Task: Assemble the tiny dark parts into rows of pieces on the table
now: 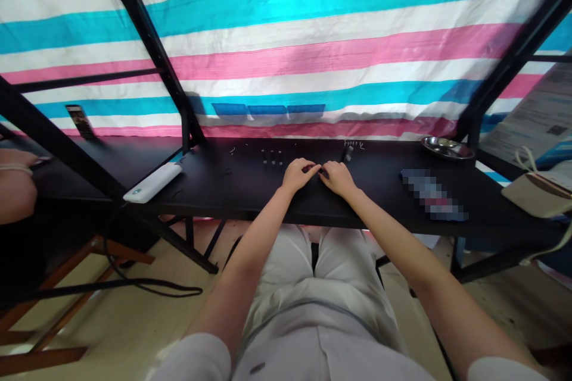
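Over the front middle of the black table, my left hand (pixel 297 174) and my right hand (pixel 336 178) meet at the fingertips. Both have curled fingers pinched around something small and dark that I cannot make out. Just beyond my left hand stand three small dark cylinders with pale ends (pixel 272 158) in a row. Past my right hand are more small cylinders (pixel 349 152), with a row of tiny pale pieces (pixel 354 143) behind them. A few thin whitish bits (pixel 232 150) lie farther left.
A white power strip (pixel 154 183) with a cable lies at the table's left. To the right are a shiny metal dish (pixel 447 147), a blurred-out blue packet (pixel 433 195) and a beige bag (pixel 538 191). Black frame posts (pixel 149 41) flank the striped sheet. Another person's arm (pixel 16 184) shows at far left.
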`<state>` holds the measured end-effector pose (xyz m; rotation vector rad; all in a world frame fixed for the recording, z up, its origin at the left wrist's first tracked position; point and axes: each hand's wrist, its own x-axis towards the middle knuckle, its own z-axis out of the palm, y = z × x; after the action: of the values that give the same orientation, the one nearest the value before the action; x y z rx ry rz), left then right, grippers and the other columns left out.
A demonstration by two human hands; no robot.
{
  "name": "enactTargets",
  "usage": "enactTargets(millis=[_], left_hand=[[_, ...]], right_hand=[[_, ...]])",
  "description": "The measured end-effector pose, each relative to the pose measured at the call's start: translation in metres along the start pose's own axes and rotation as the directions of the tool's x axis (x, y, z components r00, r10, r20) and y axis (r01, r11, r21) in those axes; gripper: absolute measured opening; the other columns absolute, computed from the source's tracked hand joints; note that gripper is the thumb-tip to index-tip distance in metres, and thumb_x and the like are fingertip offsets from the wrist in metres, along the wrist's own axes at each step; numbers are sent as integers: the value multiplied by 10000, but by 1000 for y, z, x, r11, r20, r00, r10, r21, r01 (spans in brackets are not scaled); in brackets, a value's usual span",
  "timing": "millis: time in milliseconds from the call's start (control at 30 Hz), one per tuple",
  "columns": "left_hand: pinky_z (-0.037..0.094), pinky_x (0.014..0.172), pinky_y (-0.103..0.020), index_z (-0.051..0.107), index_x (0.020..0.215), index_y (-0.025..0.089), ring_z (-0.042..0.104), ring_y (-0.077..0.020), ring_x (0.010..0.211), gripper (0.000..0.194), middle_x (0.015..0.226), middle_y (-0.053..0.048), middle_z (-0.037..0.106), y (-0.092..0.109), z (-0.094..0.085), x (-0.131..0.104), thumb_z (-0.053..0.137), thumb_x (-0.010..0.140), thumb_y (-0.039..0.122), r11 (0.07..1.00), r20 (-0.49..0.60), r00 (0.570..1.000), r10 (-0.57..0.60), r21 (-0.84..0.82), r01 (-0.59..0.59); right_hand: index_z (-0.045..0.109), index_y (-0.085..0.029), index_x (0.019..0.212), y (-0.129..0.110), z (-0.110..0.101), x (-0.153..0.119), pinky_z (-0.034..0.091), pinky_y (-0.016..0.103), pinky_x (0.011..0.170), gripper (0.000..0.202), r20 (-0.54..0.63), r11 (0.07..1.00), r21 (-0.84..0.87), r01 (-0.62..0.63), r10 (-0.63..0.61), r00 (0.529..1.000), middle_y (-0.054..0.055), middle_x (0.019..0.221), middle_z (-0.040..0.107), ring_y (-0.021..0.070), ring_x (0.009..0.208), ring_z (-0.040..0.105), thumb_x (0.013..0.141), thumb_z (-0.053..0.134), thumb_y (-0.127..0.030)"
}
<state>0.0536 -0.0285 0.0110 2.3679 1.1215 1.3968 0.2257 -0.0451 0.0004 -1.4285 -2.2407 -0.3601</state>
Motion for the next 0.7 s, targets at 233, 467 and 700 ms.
enactTargets(millis=[233, 467, 700], left_hand=[[438, 702, -277, 627, 665, 166, 597, -151, 674, 375, 668, -45, 630, -19, -9, 7, 404, 895, 361, 891, -438, 780, -446, -301, 340], [428, 634, -257, 583, 606, 161, 568, -133, 598, 350, 602, -31, 597, -34, -5, 8, 413, 860, 330, 722, -439, 587, -681, -538, 435], [415, 588, -242, 539, 558, 158, 519, -112, 528, 336, 541, -10, 537, -31, -11, 10, 404, 838, 286, 588, -441, 402, -803, -697, 410]], right_hand=[[560, -187, 769, 5, 20, 21, 379, 262, 667, 103, 107, 942, 284, -177, 153, 983, 37, 775, 603, 166, 740, 536, 816, 568, -278], [613, -187, 836, -15, 37, 61, 403, 259, 669, 99, 224, 888, 302, -347, 288, 931, 41, 840, 657, 167, 787, 587, 805, 597, -279], [630, -192, 949, -47, 49, 90, 428, 310, 789, 172, 276, 884, 244, -400, 332, 902, 67, 966, 675, 203, 915, 611, 839, 563, -305]])
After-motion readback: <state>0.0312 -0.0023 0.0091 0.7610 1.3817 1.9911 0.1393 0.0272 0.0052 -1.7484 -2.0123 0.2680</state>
